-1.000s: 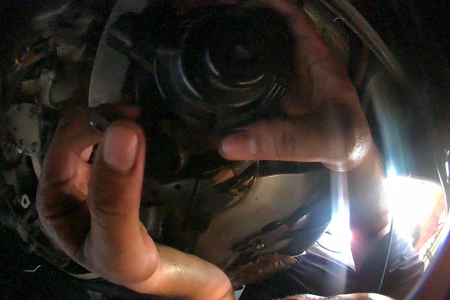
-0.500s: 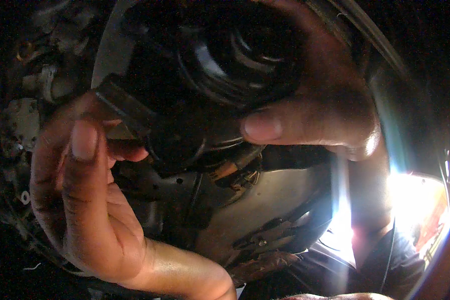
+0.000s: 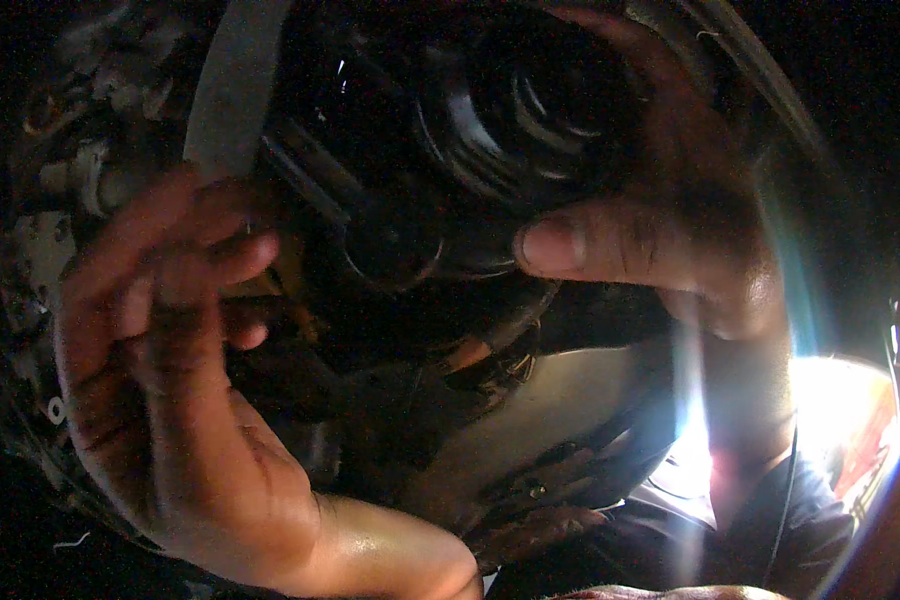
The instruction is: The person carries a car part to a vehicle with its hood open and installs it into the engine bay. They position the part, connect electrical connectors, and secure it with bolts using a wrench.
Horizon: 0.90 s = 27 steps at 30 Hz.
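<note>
Dark, greasy machinery fills the head view, with a pale curved metal strip (image 3: 232,90) at upper left and glare of daylight (image 3: 830,420) at lower right; a dull metal plate (image 3: 560,410) lies below the centre. At upper centre sits a black ribbed rubber boot (image 3: 530,110), round, with concentric ridges catching small highlights, joined to a dark round housing (image 3: 395,245) just beneath it. The right hand (image 3: 670,230) wraps around the boot, thumb pressed flat against its lower edge, its fingers curled over the far side; the left hand (image 3: 160,370) is beside the housing at left, fingers loosely bent and slightly apart, holding nothing that shows.
</note>
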Available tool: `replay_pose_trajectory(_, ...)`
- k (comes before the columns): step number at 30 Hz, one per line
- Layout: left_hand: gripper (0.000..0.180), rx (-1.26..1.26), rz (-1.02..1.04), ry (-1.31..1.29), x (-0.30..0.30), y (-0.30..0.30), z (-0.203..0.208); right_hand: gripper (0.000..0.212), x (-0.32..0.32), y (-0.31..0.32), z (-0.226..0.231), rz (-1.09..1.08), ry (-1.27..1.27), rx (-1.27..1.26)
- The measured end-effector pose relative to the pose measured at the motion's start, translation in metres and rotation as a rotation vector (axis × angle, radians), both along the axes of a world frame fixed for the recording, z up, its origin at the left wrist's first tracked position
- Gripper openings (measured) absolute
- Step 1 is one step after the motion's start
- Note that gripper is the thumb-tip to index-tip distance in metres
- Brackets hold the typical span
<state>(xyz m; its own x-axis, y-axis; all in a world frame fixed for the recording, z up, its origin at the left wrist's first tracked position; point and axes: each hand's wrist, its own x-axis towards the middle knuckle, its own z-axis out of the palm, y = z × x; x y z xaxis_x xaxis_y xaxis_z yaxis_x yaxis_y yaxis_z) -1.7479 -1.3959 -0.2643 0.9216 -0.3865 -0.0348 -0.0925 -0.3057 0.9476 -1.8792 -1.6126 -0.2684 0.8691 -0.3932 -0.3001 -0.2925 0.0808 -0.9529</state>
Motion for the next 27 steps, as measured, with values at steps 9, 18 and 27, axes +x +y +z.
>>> replay_pose_trajectory(9, 0.039, -0.147, 0.098, 0.083, 0.004, 0.014, 0.003, 0.103, -0.004, 0.003, 0.004, -0.011, 0.041, 0.016)
replay_pose_trajectory(18, 0.039, -0.183, 0.189, 0.096, 0.012, 0.027, -0.01, 0.1, -0.005, 0.007, -0.002, -0.019, 0.026, 0.015)
replay_pose_trajectory(27, 0.038, -0.17, 0.096, -0.009, 0.002, 0.037, -0.014, 0.097, -0.01, 0.014, 0.001, 0.0, 0.039, 0.009)
